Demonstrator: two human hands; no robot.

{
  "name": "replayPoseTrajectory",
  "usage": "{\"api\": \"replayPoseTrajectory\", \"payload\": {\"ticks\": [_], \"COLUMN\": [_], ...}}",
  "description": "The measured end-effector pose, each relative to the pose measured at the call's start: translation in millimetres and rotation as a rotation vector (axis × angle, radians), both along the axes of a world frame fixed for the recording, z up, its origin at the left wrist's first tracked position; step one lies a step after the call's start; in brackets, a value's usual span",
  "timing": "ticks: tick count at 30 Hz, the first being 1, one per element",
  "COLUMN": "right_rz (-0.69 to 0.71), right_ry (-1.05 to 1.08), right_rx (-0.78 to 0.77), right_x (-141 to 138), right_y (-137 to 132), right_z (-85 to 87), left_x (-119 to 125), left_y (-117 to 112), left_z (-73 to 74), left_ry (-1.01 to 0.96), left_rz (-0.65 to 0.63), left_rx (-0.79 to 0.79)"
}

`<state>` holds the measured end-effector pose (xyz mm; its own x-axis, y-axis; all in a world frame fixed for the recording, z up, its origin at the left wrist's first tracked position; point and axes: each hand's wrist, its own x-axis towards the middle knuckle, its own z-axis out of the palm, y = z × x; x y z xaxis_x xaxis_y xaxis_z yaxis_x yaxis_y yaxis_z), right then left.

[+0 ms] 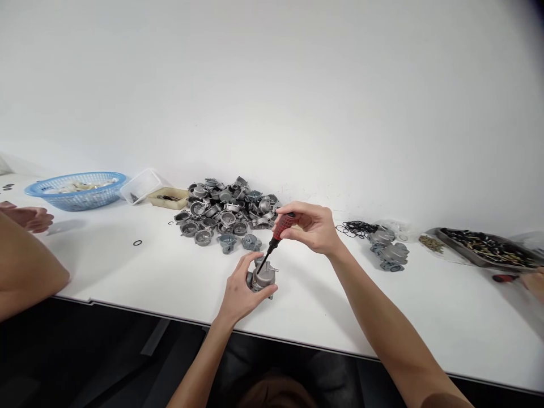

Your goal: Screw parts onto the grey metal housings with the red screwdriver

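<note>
My left hand (240, 290) is closed around a small grey metal carburetor body (264, 277) resting on the white table (127, 272). My right hand (312, 226) grips a red-handled screwdriver (281, 228), whose dark shaft slants down into the top of that body. Just behind lies a heap of similar grey metal parts (225, 208).
A blue basket (76, 190), a clear tub (142, 185) and a beige tray (169, 198) stand at the back left. Black O-rings (357, 228), a few assembled bodies (389, 252) and a tray of small parts (488, 247) lie right. Other people's arms (25, 266) and hand (536, 281) flank me.
</note>
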<state>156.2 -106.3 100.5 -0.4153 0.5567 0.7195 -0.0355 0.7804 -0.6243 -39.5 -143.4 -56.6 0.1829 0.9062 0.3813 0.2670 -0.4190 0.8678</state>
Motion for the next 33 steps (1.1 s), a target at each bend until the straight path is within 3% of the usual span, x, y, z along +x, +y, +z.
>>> {"api": "replayPoseTrajectory", "payload": {"ticks": [18,33], "right_rz": [-0.01,-0.062], "right_ry": [-0.143,-0.14], "right_rx": [0.064,-0.073], "right_x": [-13,-14], "right_y": [1,3], "right_z": [-9.7,-11.7], "left_x": [0,-1], "left_y": [3,2], "left_z": [-4.0,-1.0], "left_ry": [0.0,-0.029], "left_rz": [-0.005,-0.04], "left_rx": [-0.076,-0.083]}}
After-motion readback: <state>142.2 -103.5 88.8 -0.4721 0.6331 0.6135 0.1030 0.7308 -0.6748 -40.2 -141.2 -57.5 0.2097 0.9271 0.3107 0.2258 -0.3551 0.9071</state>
